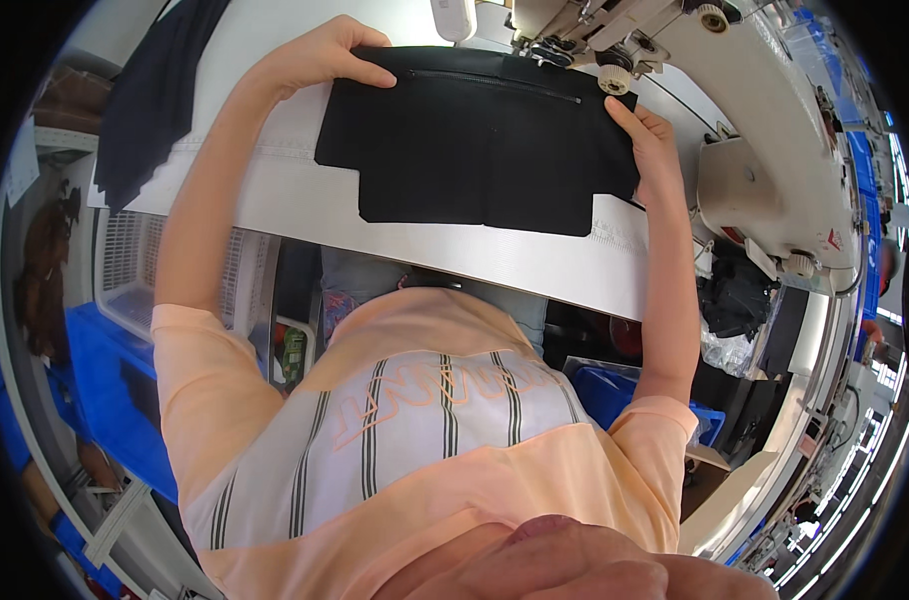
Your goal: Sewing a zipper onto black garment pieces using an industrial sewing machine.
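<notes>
My left hand [347, 62] pinches the top left of the black cloth [475, 160], and my right hand [651, 145] pinches the top right. My hands are wide apart, with the cloth spread between them over the white table [295, 190]. A zipper [495, 85] runs across it between my hands. The sewing machine [765, 110] is just beside my right hand.

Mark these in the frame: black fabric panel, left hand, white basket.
Black fabric panel [475, 150]: head view, middle of its flat face.
Left hand [325, 56]: head view, back of the hand, behind the thumb.
White basket [122, 245]: head view, latticed wall, left of the left forearm [206, 210].
</notes>
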Tool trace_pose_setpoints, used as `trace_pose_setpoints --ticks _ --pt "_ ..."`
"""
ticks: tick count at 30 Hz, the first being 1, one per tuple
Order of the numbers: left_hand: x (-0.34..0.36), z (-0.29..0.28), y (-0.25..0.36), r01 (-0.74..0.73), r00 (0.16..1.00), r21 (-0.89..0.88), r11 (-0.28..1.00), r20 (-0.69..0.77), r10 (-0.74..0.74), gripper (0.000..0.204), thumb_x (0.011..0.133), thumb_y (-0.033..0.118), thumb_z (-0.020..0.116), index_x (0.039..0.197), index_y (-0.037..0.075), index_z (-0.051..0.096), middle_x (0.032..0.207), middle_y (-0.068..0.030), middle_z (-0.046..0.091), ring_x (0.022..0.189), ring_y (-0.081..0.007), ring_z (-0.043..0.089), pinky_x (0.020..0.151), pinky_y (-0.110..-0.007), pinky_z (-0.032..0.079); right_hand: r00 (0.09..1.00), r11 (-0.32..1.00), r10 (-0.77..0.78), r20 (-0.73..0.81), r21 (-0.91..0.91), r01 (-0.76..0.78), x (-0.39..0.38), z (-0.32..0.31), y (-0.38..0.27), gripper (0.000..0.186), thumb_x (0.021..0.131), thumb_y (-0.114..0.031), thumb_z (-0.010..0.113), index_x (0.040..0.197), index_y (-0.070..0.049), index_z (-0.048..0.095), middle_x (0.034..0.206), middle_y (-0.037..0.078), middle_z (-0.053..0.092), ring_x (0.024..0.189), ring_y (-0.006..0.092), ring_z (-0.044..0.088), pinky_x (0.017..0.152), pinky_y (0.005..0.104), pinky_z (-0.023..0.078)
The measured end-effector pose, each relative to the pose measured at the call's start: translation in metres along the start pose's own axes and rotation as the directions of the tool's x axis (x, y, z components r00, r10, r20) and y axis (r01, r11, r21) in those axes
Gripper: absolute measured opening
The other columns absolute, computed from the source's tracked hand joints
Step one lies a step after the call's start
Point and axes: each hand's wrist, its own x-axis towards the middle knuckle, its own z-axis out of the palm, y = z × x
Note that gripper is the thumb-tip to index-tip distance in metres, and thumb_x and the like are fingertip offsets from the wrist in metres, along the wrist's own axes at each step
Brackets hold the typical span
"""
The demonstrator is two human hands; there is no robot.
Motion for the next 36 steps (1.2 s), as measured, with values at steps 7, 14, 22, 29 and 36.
trace_pose_setpoints --ticks 7,14,22,29,36 --pt "0.003 0.007 -0.008 0.01 0.999 -0.072 0.997 -0.049 -0.014 0.024 0.075 0.023 0.077 0.094 0.008 0.075 0.083 -0.0014 0.07 0.082 -0.0114 0.063 0.087 -0.028 0.045 0.998 0.997 0.026 0.063 0.067 -0.031 -0.005 -0.001 -0.002 0.031 0.091 -0.029 0.068 0.097 0.001 0.068 0.083 0.006 0.069 0.067 0.0081 0.063 0.06 0.0217 0.051" --pt "0.004 -0.001 -0.006 -0.07 0.997 0.033 0.997 -0.031 0.071 0.024 0.076 0.024 0.077 0.092 0.006 0.075 0.078 -0.0027 0.07 0.077 -0.0108 0.064 0.081 -0.027 0.046 0.996 1.0 -0.01 0.09 0.013 0.009 -0.003 -0.004 0.003 0.033 0.092 -0.032 0.067 0.098 0.001 0.067 0.083 0.004 0.068 0.069 0.0082 0.061 0.064 0.0223 0.05" --pt "-0.006 0.054 0.046 -0.399 0.862 0.515 0.758 -0.07 0.502 0.023 0.086 0.024 0.066 0.096 0.003 0.067 0.078 -0.0159 0.066 0.073 -0.0341 0.065 0.066 -0.041 0.051 0.936 0.821 -0.304 0.18 -0.449 0.353 -0.044 -0.011 -0.001 0.035 0.097 -0.03 0.059 0.099 0.003 0.07 0.091 0.001 0.066 0.085 0.0087 0.056 0.078 0.0233 0.044" --pt "-0.186 0.079 0.03 -0.257 0.696 0.121 0.959 -0.665 0.27 0.022 0.088 0.016 0.068 0.108 0.007 0.069 0.094 -0.0102 0.07 0.085 -0.0202 0.067 0.076 -0.032 0.051 0.69 -0.008 -0.6 0.405 -0.865 0.502 -0.071 -0.074 0.042 0.026 0.094 -0.013 0.061 0.114 0.005 0.063 0.122 0.02 0.06 0.102 0.0326 0.06 0.09 0.0393 0.047" --pt "-0.492 0.103 -0.029 -0.036 -0.117 -0.662 0.749 -0.741 -0.661 0.029 0.091 0.015 0.066 0.114 -0.002 0.065 0.102 -0.0071 0.07 0.092 -0.0139 0.067 0.081 -0.026 0.054 0.661 0.244 -0.737 0.144 -0.855 0.458 -0.086 -0.053 0.028 0.028 0.102 -0.02 0.051 0.101 0.004 0.063 0.078 0.013 0.063 0.069 0.0209 0.061 0.06 0.0315 0.05"
